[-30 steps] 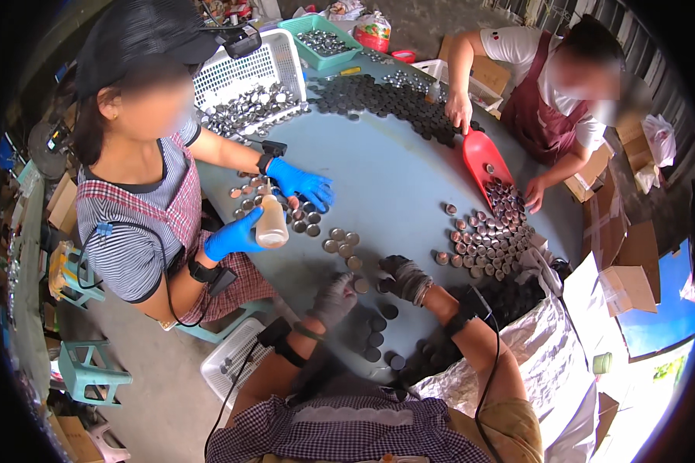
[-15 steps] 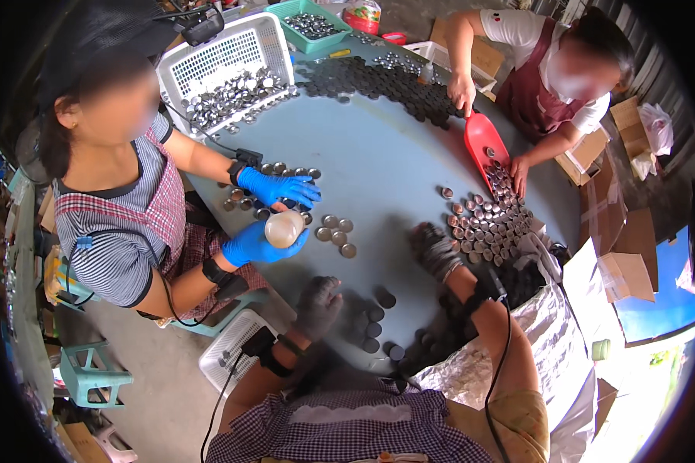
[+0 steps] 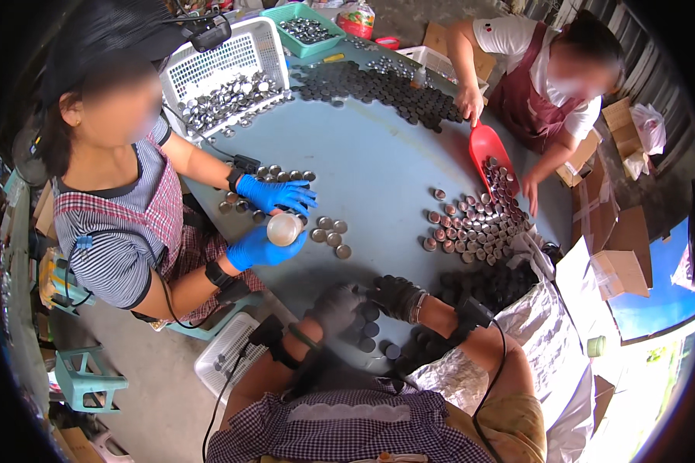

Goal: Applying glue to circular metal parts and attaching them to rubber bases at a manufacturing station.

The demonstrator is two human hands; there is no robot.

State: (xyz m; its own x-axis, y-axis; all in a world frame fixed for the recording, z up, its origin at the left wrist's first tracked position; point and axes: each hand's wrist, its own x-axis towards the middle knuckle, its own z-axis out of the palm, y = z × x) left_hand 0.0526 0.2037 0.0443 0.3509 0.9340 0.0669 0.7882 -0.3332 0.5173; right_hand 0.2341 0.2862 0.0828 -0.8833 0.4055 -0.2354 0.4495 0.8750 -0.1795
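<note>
My two gloved hands meet over the near part of the grey-blue table (image 3: 378,147). My left hand (image 3: 338,306), in a grey glove, is smeared by motion, so its fingers do not read clearly. My right hand (image 3: 398,299), in a dark glove, has its fingers bent together toward the left one. Whatever lies between them is too dark to make out. Several round black caps (image 3: 368,329) stand just below the hands. More black caps (image 3: 490,284) are heaped to the right, beside silvery round caps (image 3: 471,228) with open hollows facing up.
At left, a co-worker's blue-gloved hands (image 3: 266,245) hold a pale translucent container (image 3: 284,228) near loose caps (image 3: 330,231). Another person tips a red scoop (image 3: 489,154) of caps at far right. A white basket (image 3: 224,58) and green tray (image 3: 301,35) stand beyond.
My right hand has moved left from the silvery caps to my left hand, and my left hand has shifted slightly right. The co-worker's scoop has stayed nearly in place.
</note>
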